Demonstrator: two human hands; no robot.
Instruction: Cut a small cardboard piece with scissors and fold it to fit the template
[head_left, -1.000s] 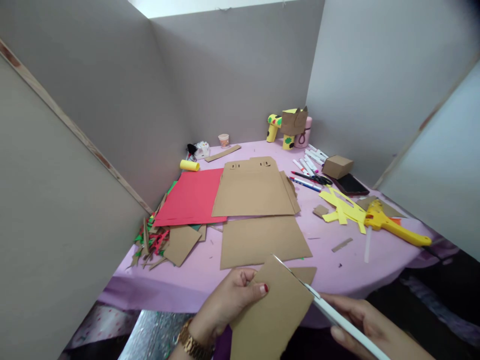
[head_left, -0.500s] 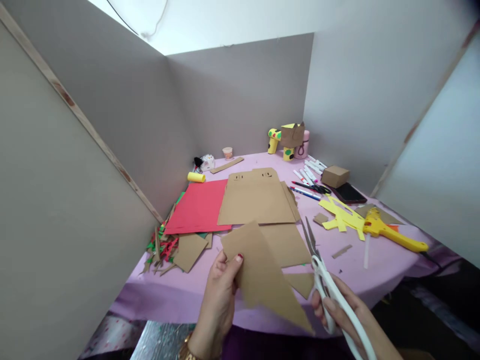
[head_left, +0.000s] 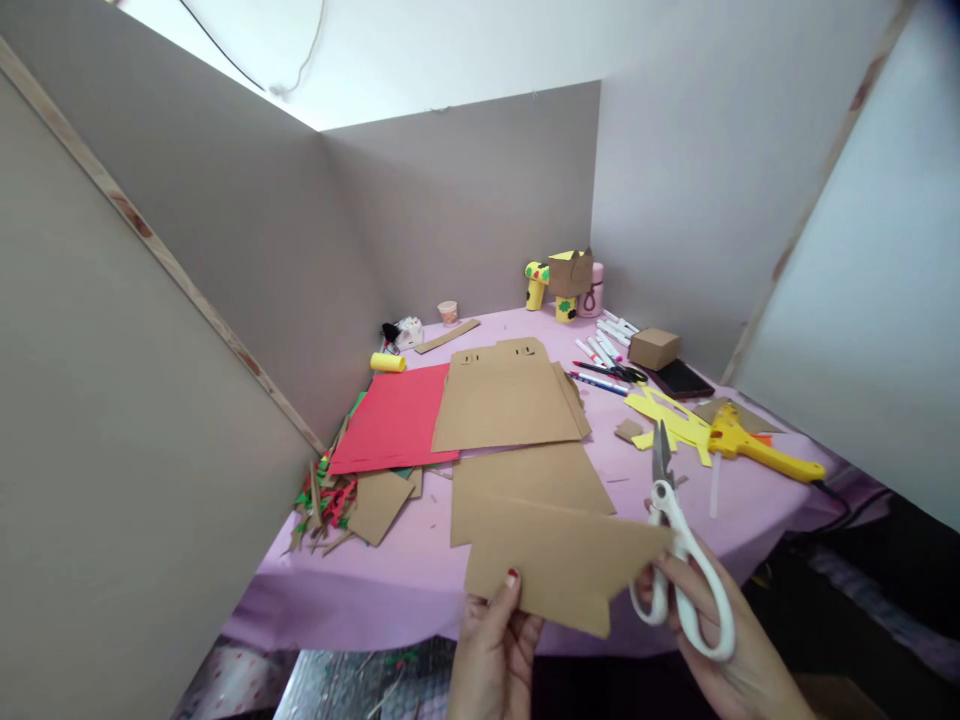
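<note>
My left hand (head_left: 496,640) is closed on the lower edge of a brown cardboard piece (head_left: 551,555), its thumb with a red nail lying on top. The piece has a pointed right end and a stepped cut along its lower right side. White-handled scissors (head_left: 684,528) sit in my right hand (head_left: 716,620), blades pointing up and away, nearly closed. The pointed end of the cardboard reaches the fingers of my right hand; whether they pinch it I cannot tell. Beneath the held piece lies another cardboard sheet (head_left: 525,470), partly covered.
Stacked cardboard (head_left: 510,400) overlaps red sheets (head_left: 397,415). Scraps (head_left: 330,505) heap at the left edge. To the right lie yellow paper offcuts (head_left: 667,415), a yellow glue gun (head_left: 765,453), markers (head_left: 600,350), a phone (head_left: 679,378) and a small cardboard box (head_left: 654,348). Grey panels surround the table.
My left hand has moved right and down, turning the cardboard so its point now aims right, towards my right hand. The scissors have shifted right and their blades have closed up somewhat.
</note>
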